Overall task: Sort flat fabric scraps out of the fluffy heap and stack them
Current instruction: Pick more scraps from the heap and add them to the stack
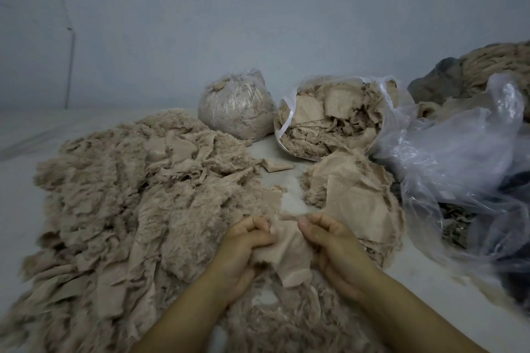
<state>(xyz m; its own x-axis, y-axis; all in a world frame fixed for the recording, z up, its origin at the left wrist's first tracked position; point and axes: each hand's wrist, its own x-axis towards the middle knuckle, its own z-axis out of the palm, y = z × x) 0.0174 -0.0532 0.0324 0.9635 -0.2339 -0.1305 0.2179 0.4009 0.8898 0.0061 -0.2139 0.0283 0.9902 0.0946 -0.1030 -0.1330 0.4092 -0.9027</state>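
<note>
Here the sorting was mid-piece — the left hand (246, 241) and the right hand (329, 238) each had fingers curled in a pinching grip on the top edge of one flat scrap (289, 255), held just above the fluffy heap (129, 195). The stack (352, 198) of flat pieces lay just beyond the right hand. The next move probably called for carrying the scrap right — and laying it flat on top.

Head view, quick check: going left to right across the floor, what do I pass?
Fluffy heap → tied bag → open bag of scraps → crumpled empty plastic. In front, left hand and right hand hold a flat scrap.
</note>
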